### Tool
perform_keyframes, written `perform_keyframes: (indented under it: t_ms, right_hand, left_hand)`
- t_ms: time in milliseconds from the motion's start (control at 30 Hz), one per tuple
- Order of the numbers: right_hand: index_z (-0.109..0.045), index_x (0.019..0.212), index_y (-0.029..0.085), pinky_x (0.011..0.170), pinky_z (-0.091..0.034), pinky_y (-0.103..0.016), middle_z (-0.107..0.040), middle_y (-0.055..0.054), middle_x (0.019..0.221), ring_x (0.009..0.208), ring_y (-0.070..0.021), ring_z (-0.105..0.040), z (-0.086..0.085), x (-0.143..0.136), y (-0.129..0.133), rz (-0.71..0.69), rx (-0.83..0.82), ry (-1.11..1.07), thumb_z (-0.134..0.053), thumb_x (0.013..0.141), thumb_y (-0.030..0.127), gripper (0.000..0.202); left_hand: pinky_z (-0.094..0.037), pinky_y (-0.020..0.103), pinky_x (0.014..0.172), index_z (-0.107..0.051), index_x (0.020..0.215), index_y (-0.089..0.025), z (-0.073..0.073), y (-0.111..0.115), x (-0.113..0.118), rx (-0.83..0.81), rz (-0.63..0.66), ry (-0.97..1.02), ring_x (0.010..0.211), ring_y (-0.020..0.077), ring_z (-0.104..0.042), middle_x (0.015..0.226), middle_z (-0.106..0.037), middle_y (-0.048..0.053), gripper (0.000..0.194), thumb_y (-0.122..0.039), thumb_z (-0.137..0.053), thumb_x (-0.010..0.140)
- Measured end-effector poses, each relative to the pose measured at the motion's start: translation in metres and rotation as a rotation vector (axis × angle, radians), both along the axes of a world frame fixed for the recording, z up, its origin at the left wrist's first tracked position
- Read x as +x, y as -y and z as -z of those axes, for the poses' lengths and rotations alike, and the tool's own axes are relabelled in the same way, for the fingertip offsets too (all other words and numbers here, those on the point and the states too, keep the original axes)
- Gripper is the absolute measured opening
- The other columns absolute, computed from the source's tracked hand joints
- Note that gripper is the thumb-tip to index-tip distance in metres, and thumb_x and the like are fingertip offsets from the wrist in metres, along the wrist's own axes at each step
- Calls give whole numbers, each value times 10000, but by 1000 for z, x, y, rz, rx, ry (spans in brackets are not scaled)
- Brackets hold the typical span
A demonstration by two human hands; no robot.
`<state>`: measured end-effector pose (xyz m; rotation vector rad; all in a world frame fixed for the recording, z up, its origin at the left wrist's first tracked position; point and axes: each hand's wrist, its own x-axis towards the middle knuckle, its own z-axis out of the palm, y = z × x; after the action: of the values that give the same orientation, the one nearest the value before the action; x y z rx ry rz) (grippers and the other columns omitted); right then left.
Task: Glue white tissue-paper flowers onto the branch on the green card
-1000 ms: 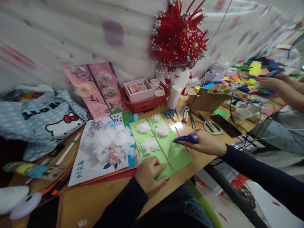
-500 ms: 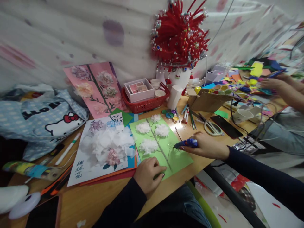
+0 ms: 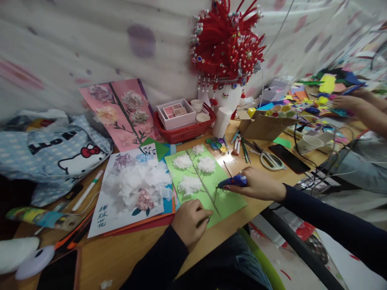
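Observation:
My right hand (image 3: 256, 184) is wrapped round a blue hot glue gun (image 3: 234, 182), its nozzle pointing left and down at the green sheet (image 3: 231, 205). Thin, shiny loops of glue show on the sheet around the nozzle. My left hand (image 3: 192, 219) rests on the sheet's lower left edge, fingers loosely bent and thumb apart, holding nothing. White ruffled paper flowers (image 3: 190, 184) sit along a dark painted stem on the green sheet. Just left lies a white sheet (image 3: 105, 201) with loose white petals (image 3: 142, 175) and a pink flower (image 3: 145, 200).
Scissors (image 3: 271, 161), a black phone (image 3: 288, 158) and a paper cup (image 3: 310, 143) lie to the right. Behind stand a red basket (image 3: 184, 133) and a red beaded headdress (image 3: 226, 48). A checked bag (image 3: 60, 157) is at left; another person's hand (image 3: 347, 104) works at far right.
My right hand has moved slightly left with the glue gun, and more glue loops show near the nozzle. My left hand stays on the sheet's edge.

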<state>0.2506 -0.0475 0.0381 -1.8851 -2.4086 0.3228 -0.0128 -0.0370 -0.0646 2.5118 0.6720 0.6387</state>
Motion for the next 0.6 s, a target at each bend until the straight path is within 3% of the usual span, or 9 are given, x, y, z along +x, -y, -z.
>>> perform_keyframes:
  t_ms: [167, 600]
  right_hand:
    - [-548, 523, 199, 484, -253, -281, -496, -6, 463, 436, -100, -356, 0, -3, -7, 103, -38, -54, -476, 854, 643, 558]
    - [-580, 555, 193, 490, -254, -268, -547, -18, 500, 462, -107, -401, -3, -3, -11, 141, -159, -90, -420, 848, 689, 598]
  left_hand:
    - [-382, 312, 646, -717, 973, -226, 0, 0, 0, 4, -5, -6, 750, 183, -529, 800, -564, 46, 233, -165, -552, 820]
    - [-393, 312, 658, -711, 987, -229, 0, 2, 0, -11, -3, -30, 764, 187, -538, 807, -569, 43, 232, -171, -561, 819]
